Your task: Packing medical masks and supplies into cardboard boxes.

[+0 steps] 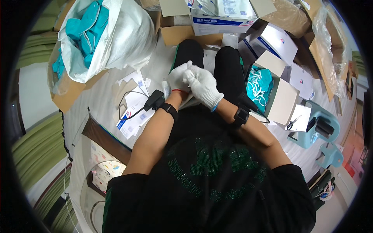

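Seated on the floor, black-clad knees up at twelve o'clock, both hands gloved in white and meeting over the lap near picture centre. Left hand (177, 79) curled shut around a flat pale packet (166, 88), most of it hidden by the glove, so contents impossible to tell. Right hand (203, 87) laid over the left, fingers bent and pressing at the same packet; closed on it or merely touching, cannot tell. Black bands on both wrists.

At two to three o'clock, an open white carton (285, 101) holding teal face masks (258, 83) with white ear loops, only partly filled by the look of it. At ten to eleven o'clock, a big white sack (124, 37) in a cardboard box, holding more teal pieces (83, 31). At nine o'clock, loose printed leaflets (134, 112) scattered on the floor beside a black cable. At twelve to one o'clock, stacked white-and-blue boxes (223, 21). At three to four o'clock, scissors (292, 123) and a teal tape dispenser (320, 130).

Judging by the layout: packing under way, one carton begun, plenty of loose stock waiting in the sack, several boxes standing unfilled or unsealed.
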The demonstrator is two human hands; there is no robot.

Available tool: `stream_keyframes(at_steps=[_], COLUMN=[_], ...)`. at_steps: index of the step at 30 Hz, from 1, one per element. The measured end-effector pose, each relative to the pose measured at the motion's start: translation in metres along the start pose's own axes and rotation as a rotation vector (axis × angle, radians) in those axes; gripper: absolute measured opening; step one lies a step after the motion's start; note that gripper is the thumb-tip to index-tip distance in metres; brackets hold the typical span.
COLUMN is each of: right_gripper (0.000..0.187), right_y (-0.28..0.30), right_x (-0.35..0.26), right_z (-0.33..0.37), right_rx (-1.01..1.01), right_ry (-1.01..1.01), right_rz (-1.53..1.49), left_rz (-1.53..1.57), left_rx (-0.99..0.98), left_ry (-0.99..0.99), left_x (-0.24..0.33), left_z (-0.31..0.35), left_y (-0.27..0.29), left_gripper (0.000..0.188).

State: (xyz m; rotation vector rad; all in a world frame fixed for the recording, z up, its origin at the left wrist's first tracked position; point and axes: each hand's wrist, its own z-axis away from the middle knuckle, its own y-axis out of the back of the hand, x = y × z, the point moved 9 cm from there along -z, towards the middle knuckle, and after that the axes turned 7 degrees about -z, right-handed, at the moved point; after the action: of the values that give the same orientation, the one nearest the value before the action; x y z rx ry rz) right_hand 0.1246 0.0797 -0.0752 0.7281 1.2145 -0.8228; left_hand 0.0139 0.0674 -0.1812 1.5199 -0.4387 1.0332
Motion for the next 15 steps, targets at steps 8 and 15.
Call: stream_keyframes(at_steps=[8,15], right_gripper=[0.028,0.024], right_y=[0.001,-0.001], right_x=[-0.007,-0.031], right_z=[0.019,0.040], right_rx=[-0.017,-0.137], right_ry=[-0.034,0.095], right_rz=[0.621,0.436], left_rz=[-0.345,-0.383], left_rx=[-0.045,-0.065], left_ry=[0.041,0.016], left_x=[0.040,0.055], left_z=[-0.001,0.002], left_y=[0.008,0.007], left_gripper=[0.046,0.045])
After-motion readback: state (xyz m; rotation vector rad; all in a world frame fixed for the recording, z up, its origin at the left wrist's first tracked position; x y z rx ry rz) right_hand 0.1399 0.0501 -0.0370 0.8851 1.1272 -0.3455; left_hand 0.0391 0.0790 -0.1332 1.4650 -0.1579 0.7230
